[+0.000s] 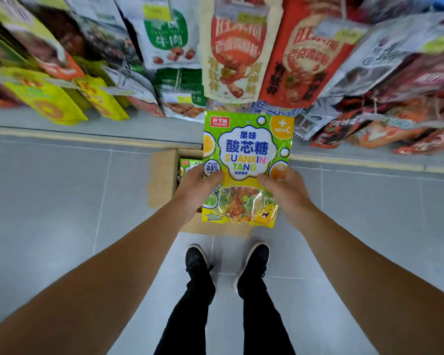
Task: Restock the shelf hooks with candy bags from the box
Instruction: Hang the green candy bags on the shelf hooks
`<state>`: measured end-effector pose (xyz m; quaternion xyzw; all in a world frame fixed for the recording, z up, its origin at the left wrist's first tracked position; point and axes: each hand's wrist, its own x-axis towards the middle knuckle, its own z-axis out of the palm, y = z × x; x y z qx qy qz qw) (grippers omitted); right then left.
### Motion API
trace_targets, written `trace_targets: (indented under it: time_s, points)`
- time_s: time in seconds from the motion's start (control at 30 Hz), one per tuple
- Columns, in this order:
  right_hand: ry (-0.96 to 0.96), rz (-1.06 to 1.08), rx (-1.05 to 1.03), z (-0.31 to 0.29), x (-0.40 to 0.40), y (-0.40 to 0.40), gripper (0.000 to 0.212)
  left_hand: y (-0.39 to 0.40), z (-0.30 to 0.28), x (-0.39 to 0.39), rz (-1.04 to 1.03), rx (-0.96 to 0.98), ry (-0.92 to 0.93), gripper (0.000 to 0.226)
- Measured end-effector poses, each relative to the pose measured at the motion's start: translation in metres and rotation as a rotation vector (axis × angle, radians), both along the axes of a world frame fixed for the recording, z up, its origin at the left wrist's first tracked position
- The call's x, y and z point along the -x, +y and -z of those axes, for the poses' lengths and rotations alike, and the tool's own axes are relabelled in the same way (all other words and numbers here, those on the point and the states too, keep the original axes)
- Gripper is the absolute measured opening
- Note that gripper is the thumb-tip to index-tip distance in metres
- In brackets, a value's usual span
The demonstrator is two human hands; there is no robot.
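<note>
Both hands hold one green-and-yellow candy bag (246,160) upright in front of the person, its printed face toward the camera and the words "SUANXIN TANG" readable across the middle. The left hand (200,187) grips the bag's left edge with the thumb lying on the front; the right hand (286,190) grips the right edge the same way, and the fingers of both hands are hidden behind the bag. The bag's clear lower window shows mixed coloured sweets, though glare makes single pieces hard to tell. Its top edge sits just below the hanging snack packs, and no hook can be made out there. Below and behind the bag, an open cardboard box (164,175) stands on the grey tiled floor (62,201); the bag and the left hand cover most of it, so only its left wall, a flap and a strip of its near edge show. Inside, a corner of another green candy bag (187,165) peeks out, the rest hidden. Two red-and-cream snack packs (239,52) hang just above the held bag, and the packs to either side are blurred and cut off by the frame. Black shoes (198,260) stand close to the box's near edge.
</note>
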<state>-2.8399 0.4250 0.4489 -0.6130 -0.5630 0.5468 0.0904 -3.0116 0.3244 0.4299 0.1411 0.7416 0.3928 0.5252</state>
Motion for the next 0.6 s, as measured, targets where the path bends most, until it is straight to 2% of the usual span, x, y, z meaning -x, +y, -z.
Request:
trace_targets:
  time_s: [0.1,0.2,0.27,0.3,0.4,0.47,0.53,0.6]
  points:
    - [0.025,0.023,-0.021,-0.062,-0.010,-0.009,0.028,-0.005,-0.064,-0.002,0.055,-0.063,0.028,0.040]
    - [0.107,0.065,-0.075,-0.119,-0.027,-0.018,0.017,-0.011,-0.128,-0.014,0.076,-0.119,0.105,0.040]
    - [0.133,0.061,-0.116,-0.141,-0.035,-0.020,0.035,-0.011,-0.154,-0.022,0.072,-0.161,0.127,0.035]
    - [0.146,0.072,-0.131,-0.162,-0.044,-0.023,0.037,-0.012,-0.175,-0.032,0.076,-0.186,0.144,0.034]
    - [0.182,0.073,-0.161,-0.205,-0.071,-0.023,0.020,-0.011,-0.215,-0.058,0.109,-0.265,0.167,0.033]
    - [0.217,0.072,-0.215,-0.240,-0.099,-0.023,0.029,-0.009,-0.247,-0.084,0.129,-0.320,0.190,0.029]
    - [0.243,0.052,-0.257,-0.267,-0.127,-0.021,0.029,-0.003,-0.269,-0.109,0.111,-0.366,0.216,0.031]
    - [0.262,0.060,-0.285,-0.289,-0.155,-0.019,0.043,0.000,-0.293,-0.135,0.118,-0.410,0.236,0.034]
